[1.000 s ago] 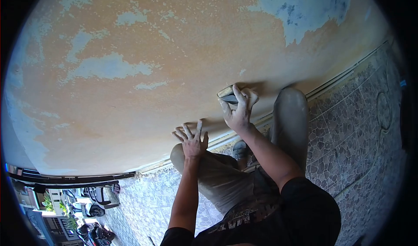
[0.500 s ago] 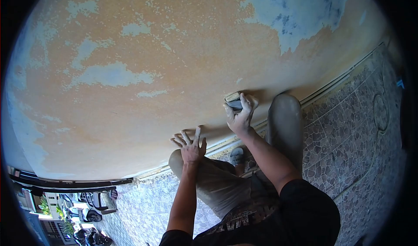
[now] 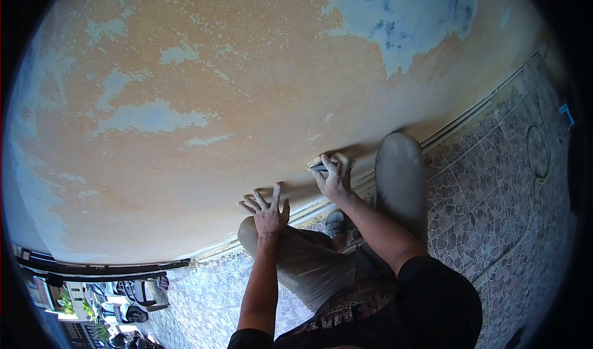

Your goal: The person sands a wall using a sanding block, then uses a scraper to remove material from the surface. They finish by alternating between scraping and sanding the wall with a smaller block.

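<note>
My right hand point(image 3: 333, 178) presses a small flat sanding block point(image 3: 317, 162) against the lower part of an orange wall point(image 3: 204, 102) with worn blue-white patches. Only the block's edge shows past my fingers. My left hand point(image 3: 267, 208) rests flat on the wall a little to the left and lower, fingers spread, holding nothing. I am crouched, with both knees point(image 3: 400, 157) close to the wall.
A pale skirting strip point(image 3: 469, 117) runs along the wall's foot. The floor is patterned stone-look tile point(image 3: 494, 207). My foot in a sandal point(image 3: 335, 222) shows between my legs. Parked motorbikes point(image 3: 133, 293) stand beyond the wall's end at lower left.
My right hand has slid the block down the wall, from above knee height to near the skirting. My left hand has stayed in place on the wall.
</note>
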`<state>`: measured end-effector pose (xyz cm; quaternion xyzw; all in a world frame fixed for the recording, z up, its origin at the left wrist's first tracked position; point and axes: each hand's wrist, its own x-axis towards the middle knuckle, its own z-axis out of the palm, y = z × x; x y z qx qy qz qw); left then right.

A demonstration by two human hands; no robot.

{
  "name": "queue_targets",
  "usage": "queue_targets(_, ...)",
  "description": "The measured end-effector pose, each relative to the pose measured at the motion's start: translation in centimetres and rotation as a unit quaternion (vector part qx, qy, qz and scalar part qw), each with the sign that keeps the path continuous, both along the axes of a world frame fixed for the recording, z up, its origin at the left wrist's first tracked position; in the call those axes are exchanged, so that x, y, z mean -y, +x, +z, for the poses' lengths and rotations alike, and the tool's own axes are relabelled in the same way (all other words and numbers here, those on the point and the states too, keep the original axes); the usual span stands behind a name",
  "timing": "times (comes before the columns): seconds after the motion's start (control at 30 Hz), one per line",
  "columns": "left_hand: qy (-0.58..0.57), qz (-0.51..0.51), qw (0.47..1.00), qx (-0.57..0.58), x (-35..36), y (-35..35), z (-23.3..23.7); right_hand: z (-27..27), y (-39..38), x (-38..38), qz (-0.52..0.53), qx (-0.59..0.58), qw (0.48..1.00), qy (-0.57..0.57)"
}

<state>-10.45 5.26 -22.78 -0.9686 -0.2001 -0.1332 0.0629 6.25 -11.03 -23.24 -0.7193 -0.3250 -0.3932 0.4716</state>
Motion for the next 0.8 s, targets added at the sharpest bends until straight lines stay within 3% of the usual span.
queue_targets(0.13, 0.006, -0.029, 0.999, 0.044, -0.1, -0.2, -0.4, 2.6, -1.6, -0.9, 0.031, -0.054, 0.998, 0.004)
queue_targets(0.23, -0.011, -0.003, 1.0, 0.005, 0.2, -0.5, 0.5, 7.7, 0.5, -1.3, -0.002, -0.044, 0.993, 0.114)
queue_targets(0.4, 0.0, -0.011, 1.0, 0.017, -0.1, -0.1, -0.2, 0.6, 0.3, -0.8, -0.013, 0.011, 0.997, 0.073)
queue_targets(0.47, 0.011, -0.023, 1.0, 0.007, -0.5, -0.2, -0.7, -1.0, -0.9, -0.5, 0.014, -0.039, 0.999, -0.009)
queue_targets(0.53, -0.006, -0.017, 1.0, 0.001, -0.4, -0.3, -0.6, 1.8, -1.1, -0.9, 0.012, -0.043, 0.999, 0.001)
queue_targets(0.63, -0.003, -0.008, 1.0, -0.013, -0.4, -0.6, -0.3, 6.8, 0.6, -1.0, -0.006, -0.041, 0.994, 0.103)
queue_targets(0.73, -0.012, -0.012, 1.0, -0.014, 0.0, -0.1, 0.0, 5.1, 1.7, -1.1, -0.012, -0.004, 0.994, 0.106)
queue_targets(0.8, -0.005, 0.003, 1.0, -0.008, 0.1, 0.0, 0.2, 0.5, 1.0, -0.8, -0.014, 0.003, 0.996, 0.085)
